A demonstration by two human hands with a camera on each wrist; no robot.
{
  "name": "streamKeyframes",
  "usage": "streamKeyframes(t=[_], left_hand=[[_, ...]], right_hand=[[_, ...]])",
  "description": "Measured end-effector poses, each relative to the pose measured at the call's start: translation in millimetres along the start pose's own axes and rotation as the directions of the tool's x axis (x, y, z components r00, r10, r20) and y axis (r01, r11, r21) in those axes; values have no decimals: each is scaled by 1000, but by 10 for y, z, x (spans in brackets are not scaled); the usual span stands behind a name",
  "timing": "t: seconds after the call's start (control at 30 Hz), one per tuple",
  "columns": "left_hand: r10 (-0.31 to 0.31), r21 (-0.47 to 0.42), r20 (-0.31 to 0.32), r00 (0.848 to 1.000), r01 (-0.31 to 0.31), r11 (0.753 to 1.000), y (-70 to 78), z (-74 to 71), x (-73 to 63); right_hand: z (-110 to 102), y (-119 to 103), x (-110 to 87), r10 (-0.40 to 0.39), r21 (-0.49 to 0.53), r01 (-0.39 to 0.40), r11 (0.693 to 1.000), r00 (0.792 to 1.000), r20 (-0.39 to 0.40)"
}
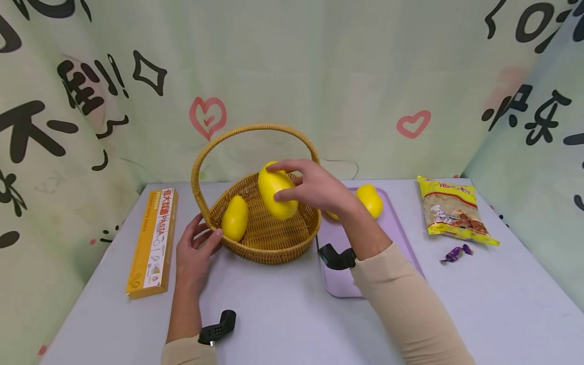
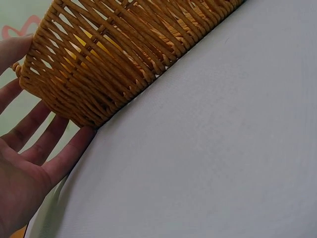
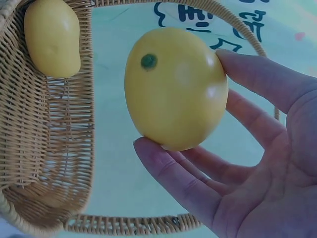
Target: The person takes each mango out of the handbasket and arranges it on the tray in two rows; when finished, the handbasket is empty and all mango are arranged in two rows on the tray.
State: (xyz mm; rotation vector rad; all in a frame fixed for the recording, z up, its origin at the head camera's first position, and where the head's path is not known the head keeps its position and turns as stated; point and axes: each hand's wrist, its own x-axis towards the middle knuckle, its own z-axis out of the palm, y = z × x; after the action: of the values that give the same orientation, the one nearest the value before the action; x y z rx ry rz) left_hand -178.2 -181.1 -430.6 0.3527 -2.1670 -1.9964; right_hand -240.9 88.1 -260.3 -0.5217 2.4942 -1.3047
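A yellow mango (image 1: 278,195) is held by my right hand (image 1: 315,186) over the wicker basket (image 1: 274,256), thumb and fingertips pinching its sides. The right wrist view shows this mango (image 3: 176,94) with a green stem spot, above the basket's rim line. My left hand (image 1: 193,256) holds the basket's left side, its thumb at the rim and its fingers (image 2: 72,148) spread along the woven outer wall. Another mango (image 1: 235,218) lies inside, against the left wall. On the purple tray (image 1: 342,288) rests a further mango (image 1: 369,200), with some yellow partly hidden behind my right wrist.
An orange and white pasta box (image 1: 152,241) lies left of the basket. At the right are a yellow food bag (image 1: 456,210) and a purple wrapped candy (image 1: 456,253). The basket's tall arched handle (image 1: 269,128) rises behind my right hand. A printed curtain hangs behind the table.
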Motion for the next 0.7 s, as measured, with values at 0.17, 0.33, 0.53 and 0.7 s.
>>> streamKeyframes(t=[0.17,0.33,0.53,0.7], left_hand=[[7,-9,-1,1000,-7,1000,6,1,-6],[6,-6,-5,1000,-6,1000,8,1,-11],[10,-8,-4,1000,-10,1000,7,2,-10],[14,-9,-4,1000,-14,1000,1,4,-12]], right_hand=[[-61,20,-100,-18,-39,18,999,1000,10],[-117,54,-215,-14,-85,13,996,1000,-3],[-172,131,-383,9,-126,-11,992,1000,-19],[-211,241,-515,23,-169,-28,985,999,-34]])
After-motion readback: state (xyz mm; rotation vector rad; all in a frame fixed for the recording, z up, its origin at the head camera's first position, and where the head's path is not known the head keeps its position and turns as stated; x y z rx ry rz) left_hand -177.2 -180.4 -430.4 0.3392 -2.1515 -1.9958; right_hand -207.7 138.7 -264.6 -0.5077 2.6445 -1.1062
